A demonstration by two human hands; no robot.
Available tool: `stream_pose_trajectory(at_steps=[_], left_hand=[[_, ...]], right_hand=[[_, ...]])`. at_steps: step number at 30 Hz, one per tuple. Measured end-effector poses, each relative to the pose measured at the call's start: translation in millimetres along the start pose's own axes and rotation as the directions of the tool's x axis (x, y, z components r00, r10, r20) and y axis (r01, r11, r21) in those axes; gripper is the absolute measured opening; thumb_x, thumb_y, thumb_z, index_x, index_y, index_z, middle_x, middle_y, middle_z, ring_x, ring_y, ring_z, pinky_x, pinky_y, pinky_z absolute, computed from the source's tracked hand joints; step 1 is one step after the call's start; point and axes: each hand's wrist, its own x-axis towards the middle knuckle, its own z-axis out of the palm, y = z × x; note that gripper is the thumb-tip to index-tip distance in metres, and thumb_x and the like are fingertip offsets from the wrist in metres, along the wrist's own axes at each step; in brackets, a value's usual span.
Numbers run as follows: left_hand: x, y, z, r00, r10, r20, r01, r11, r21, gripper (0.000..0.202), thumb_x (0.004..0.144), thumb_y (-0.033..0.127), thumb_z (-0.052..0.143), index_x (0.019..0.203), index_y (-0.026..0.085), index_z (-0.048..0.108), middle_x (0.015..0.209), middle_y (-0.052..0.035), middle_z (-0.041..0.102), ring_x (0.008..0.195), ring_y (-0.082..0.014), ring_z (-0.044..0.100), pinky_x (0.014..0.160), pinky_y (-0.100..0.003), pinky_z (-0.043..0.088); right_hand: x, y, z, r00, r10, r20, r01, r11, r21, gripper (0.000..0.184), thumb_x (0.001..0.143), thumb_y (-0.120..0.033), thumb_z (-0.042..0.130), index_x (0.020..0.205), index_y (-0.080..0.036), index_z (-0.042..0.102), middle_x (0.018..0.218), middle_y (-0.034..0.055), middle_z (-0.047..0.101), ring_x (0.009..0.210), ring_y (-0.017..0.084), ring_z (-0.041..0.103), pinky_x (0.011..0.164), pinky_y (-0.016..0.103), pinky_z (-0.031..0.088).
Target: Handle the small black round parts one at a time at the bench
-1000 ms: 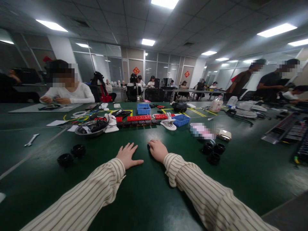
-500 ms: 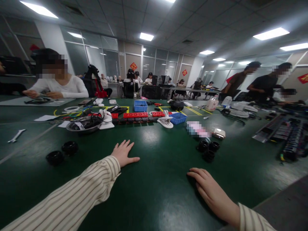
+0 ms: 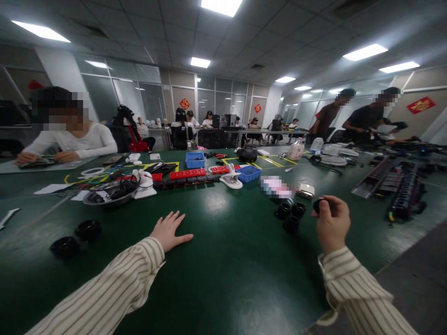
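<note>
Head view: the right hand (image 3: 333, 226) is closed in a pinch, thumb against curled fingers, on a small black piece (image 3: 317, 204), mostly covered, so its full shape cannot be told. The left hand (image 3: 171, 233) lies palm down, fingers spread wide, holding nothing and touching only the worktop (image 3: 213, 284). The step in hand looks like one-handed handling of that piece; any move from here would call for a steady pinch and care around the neighbours.

Just left of the right hand stand three glossy black cylinders (image 3: 291, 225), short, squat and close together, hard plastic by their sheen. Beyond the left hand's outer side sit two squat black cups (image 3: 64, 248), round and shiny. Ahead, between the hands, are a smooth white clip (image 3: 232, 180) and a blue plastic basket (image 3: 248, 174); ahead of the left hand is a shallow metal bowl (image 3: 113, 201) of dark cables. The green worktop is smooth, catching soft reflections.
</note>
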Motion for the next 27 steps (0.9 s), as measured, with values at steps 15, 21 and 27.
stream_pose_trajectory(at_steps=[15, 21, 27], left_hand=[[2.7, -1.3, 0.7, 1.000, -0.005, 0.020, 0.004, 1.000, 0.029, 0.087, 0.073, 0.070, 0.037, 0.139, 0.017, 0.024, 0.147, -0.0087, 0.017, 0.134, -0.0288, 0.014, 0.106, -0.051, 0.017], [1.4, -0.6, 1.0, 1.000, -0.004, 0.024, 0.004, 1.000, 0.028, 0.086, 0.073, 0.070, 0.037, 0.139, 0.017, 0.024, 0.147, -0.0092, 0.017, 0.134, -0.0294, 0.014, 0.106, -0.051, 0.018], [3.8, -2.2, 3.5, 1.000, 0.009, -0.009, -0.009, 1.000, 0.018, 0.087, 0.072, 0.071, 0.036, 0.139, 0.016, 0.026, 0.146, -0.0104, 0.019, 0.134, -0.0309, 0.015, 0.105, -0.052, 0.018]], right_hand=[[-11.0, 35.1, -2.5, 0.990, 0.103, 0.091, -0.083, 0.976, -0.199, 0.049, 0.060, -0.051, 0.068, 0.089, -0.015, 0.055, 0.082, 0.0039, 0.055, 0.072, 0.016, 0.053, 0.070, 0.033, 0.046], [-18.2, 32.1, 1.0, 0.922, 0.130, 0.364, 0.015, 0.929, -0.371, 0.044, 0.062, -0.049, 0.064, 0.091, -0.016, 0.061, 0.088, 0.0061, 0.061, 0.079, 0.020, 0.055, 0.075, 0.035, 0.042], [-23.9, 42.3, 4.1, 0.856, 0.149, 0.495, 0.104, 0.888, -0.448, 0.038, 0.061, -0.041, 0.064, 0.090, -0.016, 0.062, 0.084, 0.0055, 0.061, 0.079, 0.021, 0.057, 0.074, 0.036, 0.043]])
